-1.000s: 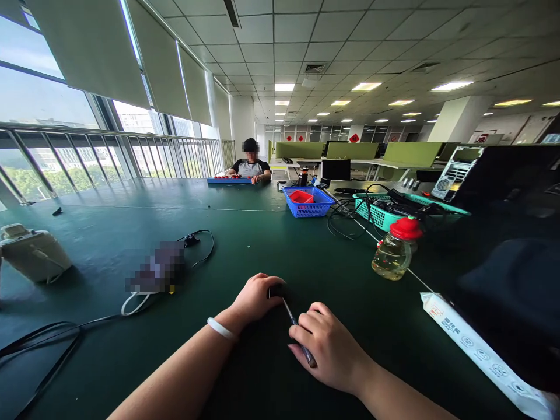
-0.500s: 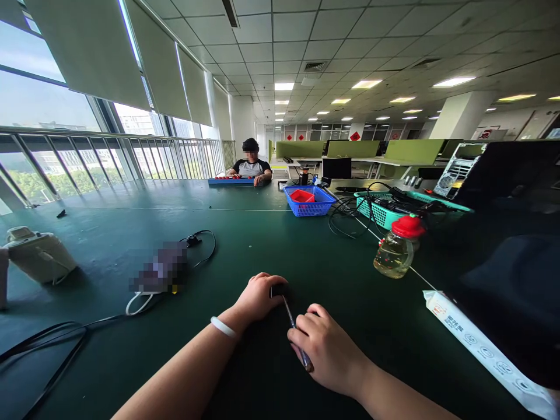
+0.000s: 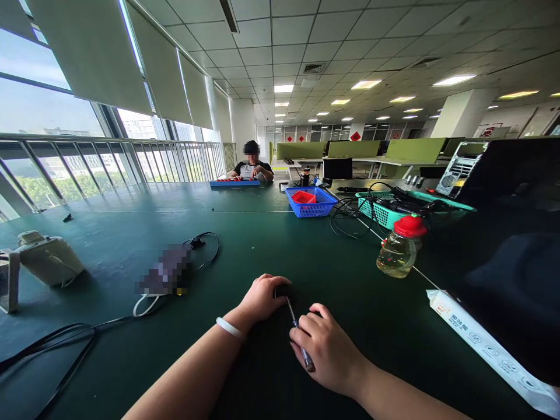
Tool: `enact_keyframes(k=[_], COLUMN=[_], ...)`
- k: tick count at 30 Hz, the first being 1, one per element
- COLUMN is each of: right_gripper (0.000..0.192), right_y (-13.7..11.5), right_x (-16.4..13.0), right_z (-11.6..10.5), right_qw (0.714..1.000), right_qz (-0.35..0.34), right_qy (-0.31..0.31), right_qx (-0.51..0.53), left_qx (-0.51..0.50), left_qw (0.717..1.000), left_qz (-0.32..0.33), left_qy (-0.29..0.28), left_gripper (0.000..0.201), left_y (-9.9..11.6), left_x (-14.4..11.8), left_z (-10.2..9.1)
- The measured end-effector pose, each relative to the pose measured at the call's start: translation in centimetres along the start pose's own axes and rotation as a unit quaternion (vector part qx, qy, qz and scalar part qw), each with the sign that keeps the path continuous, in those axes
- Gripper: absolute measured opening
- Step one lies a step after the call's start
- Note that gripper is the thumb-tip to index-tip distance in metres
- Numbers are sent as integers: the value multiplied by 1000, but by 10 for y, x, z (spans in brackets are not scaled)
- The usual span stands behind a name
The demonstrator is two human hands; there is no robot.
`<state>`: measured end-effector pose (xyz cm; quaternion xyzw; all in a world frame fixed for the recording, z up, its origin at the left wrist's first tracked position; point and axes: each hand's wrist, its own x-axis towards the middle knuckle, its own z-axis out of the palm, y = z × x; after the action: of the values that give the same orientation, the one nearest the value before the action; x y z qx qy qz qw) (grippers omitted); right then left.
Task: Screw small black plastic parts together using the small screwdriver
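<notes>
My right hand (image 3: 326,347) is closed around the handle of a screwdriver (image 3: 306,357), whose thin metal shaft slants forward and left. Its tip meets a small black object (image 3: 282,290) that my left hand (image 3: 262,298) grips against the dark green table (image 3: 245,262). Most of that object is covered by my fingers, so its kind does not show. A white band circles my left wrist.
A red-capped bottle (image 3: 396,254) and a white wipes packet (image 3: 485,347) lie to the right. Ahead are a blue basket (image 3: 321,207) and a teal basket (image 3: 380,216) with cables. Left are a phone-like blurred item (image 3: 164,271) and a beige container (image 3: 50,259). Another person (image 3: 251,166) sits opposite.
The view has shifted slightly, so things on the table appear a little further right. Both hands keep nearly the same pose. The person opposite has raised one hand toward the chest.
</notes>
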<state>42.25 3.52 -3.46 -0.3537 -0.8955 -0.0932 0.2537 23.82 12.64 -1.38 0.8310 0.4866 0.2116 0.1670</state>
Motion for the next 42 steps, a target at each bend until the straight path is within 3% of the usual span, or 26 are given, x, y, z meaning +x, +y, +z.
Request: enact_keyframes(k=[10,18,25,35,42], right_gripper=[9,14,17,14,14], right_y=[1,9,24,27,29], right_x=[12,18,15,15,16], right_z=[-6,-9,-14,-12,-14], right_qw=[998,995,978,982,972], right_qz=[-53,-10,66,41,65], right_qy=[-43,43,88,85,117], right_qx=[-12,92,179,164,192], left_qx=[-7,-26,-25,-27,-14], left_qw=[1000,1000,1000,1000,1000], left_qz=[-2,-2,15,14,8], left_qy=[-5,4,-1,0,-5], left_gripper=[39,45,38,43,46], left_y=[-3,-7,-11,-10,-10], left_x=[1,3,6,8,8], left_z=[0,3,3,2,2])
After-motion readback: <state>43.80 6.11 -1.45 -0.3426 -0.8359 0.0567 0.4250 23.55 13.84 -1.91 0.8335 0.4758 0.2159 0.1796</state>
